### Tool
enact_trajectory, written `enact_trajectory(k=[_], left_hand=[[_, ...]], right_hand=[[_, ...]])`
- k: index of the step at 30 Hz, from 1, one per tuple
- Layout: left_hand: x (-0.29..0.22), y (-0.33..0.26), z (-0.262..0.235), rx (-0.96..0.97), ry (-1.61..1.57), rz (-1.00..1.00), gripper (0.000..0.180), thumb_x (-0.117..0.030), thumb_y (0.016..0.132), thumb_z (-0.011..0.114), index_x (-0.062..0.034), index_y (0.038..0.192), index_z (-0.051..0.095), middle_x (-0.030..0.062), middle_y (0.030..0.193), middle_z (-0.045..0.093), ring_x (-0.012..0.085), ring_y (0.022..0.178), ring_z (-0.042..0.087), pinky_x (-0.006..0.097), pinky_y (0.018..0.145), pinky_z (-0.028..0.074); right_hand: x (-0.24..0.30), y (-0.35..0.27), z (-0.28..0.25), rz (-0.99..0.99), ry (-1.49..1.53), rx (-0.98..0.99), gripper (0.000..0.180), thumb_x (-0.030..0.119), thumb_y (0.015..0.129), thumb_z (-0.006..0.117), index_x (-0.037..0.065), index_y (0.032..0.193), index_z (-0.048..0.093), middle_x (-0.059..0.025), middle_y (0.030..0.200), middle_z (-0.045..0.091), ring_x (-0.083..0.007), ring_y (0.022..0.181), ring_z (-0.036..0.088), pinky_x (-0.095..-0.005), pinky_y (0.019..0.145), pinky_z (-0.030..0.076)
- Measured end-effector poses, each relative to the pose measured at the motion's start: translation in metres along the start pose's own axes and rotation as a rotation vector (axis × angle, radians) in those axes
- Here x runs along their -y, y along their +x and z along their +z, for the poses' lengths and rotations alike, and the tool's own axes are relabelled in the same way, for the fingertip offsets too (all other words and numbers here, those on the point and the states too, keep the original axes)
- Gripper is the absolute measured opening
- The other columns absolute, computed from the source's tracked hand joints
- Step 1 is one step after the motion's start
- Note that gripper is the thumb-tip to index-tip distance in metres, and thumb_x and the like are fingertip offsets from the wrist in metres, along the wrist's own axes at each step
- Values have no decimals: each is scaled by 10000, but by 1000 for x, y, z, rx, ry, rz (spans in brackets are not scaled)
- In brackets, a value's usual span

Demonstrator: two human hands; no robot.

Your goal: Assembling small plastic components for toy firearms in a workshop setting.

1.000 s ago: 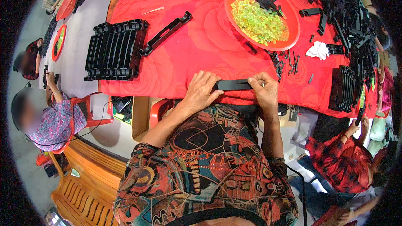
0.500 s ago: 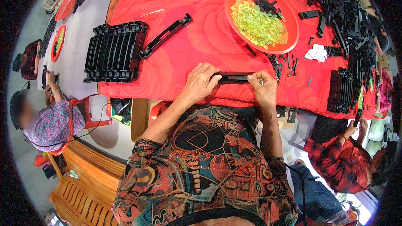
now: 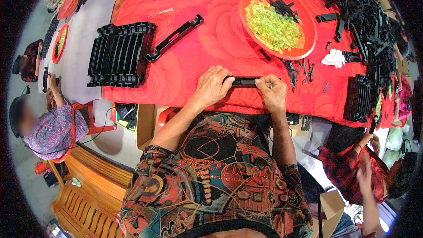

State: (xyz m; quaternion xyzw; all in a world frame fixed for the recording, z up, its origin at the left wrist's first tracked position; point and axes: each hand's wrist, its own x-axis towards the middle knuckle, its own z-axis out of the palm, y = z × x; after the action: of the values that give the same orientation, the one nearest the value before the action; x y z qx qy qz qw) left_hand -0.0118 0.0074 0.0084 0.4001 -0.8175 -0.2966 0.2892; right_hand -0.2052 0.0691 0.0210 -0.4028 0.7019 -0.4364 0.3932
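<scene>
Both hands on one black plastic strip [image 3: 245,81], held flat at the table's near edge: left hand [image 3: 211,87] clenched over its left end, right hand [image 3: 272,93] pinching its right end.

Counts: one round red bowl [image 3: 308,39] at 1 o'clock of the strip, holding yellow-green clips [image 3: 273,28] (too many to count) plus a few black bits. One loose long black bar [image 3: 175,38] at 11 o'clock. One stacked block of black bars [image 3: 120,54] at 10 o'clock, another stack [image 3: 359,98] at 3 o'clock. One white rag [image 3: 333,58].

Surface: red patterned tablecloth [image 3: 211,17]; grey table beyond. Other people sit at both sides.
</scene>
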Motion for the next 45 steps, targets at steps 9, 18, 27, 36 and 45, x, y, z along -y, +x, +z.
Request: enact_trajectory(k=[9,18,27,36,45], left_hand=[[-4,-1,-2,19,28,-29,176,-184,805,566,-9,822,584,157,776,554,343,777,544,423,700,439],[-8,9,-11,157,78,-78,246,-236,792,577,-4,874,577,175,822,569,362,824,557,438,722,444],[-18,44,-20,551,123,-171,353,-325,734,650,17,800,590,220,714,604,377,753,607,470,659,455],[-21,42,-8,546,170,-199,335,-265,732,684,42,794,569,239,744,602,388,783,602,470,674,453],[-22,32,-5,435,65,-261,309,-263,767,653,19,825,542,225,782,607,381,797,597,469,681,444]], right_hand=[[1,3,4,-21,-111,25,171,114,746,679,6,674,568,-11,521,481,-76,492,416,-271,459,358],[11,0,7,-112,-357,-1,207,160,746,651,3,726,518,-147,614,558,-285,578,569,-395,552,436],[16,-1,0,-174,-385,62,219,152,751,635,7,724,473,-139,608,540,-310,586,566,-407,551,425],[14,0,0,-228,-402,71,213,144,753,634,12,726,469,-137,598,528,-321,578,555,-415,543,417],[12,-1,4,-239,-400,45,199,140,754,628,16,738,473,-147,611,531,-334,592,559,-421,548,417]])
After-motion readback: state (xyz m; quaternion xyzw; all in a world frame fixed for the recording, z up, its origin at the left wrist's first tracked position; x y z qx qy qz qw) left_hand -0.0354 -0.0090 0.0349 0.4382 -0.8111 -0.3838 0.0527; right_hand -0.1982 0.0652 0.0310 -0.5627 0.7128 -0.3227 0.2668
